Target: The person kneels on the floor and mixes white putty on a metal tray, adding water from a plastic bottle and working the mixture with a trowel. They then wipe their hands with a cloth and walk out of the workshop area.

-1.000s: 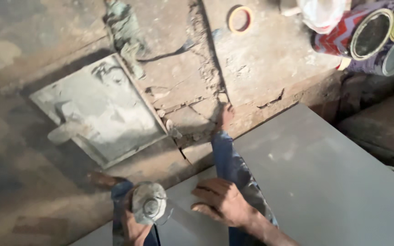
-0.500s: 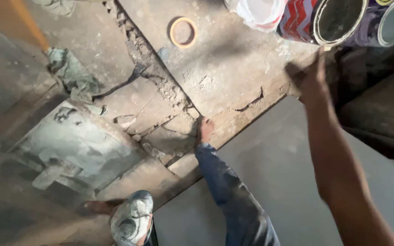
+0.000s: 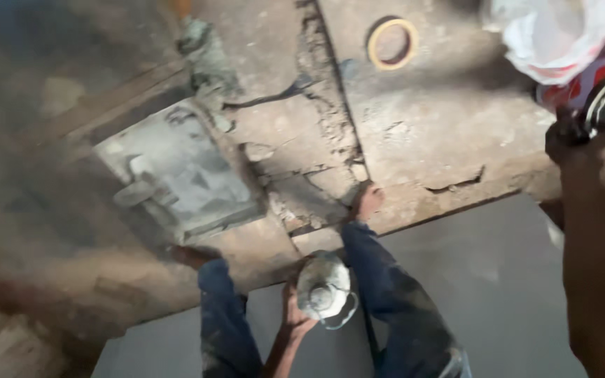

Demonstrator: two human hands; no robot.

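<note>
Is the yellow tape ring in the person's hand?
No, the yellow tape ring lies alone on the rough floor, far from the left hand holding a grey dusty tool.

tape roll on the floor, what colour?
Yellowish-tan ring, the tape roll lies flat on the bare floor; the head view shows it, top centre.

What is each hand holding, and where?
Left hand grips a dusty round tool from underneath. Right hand touches a paint can's rim; grip unclear.
</note>
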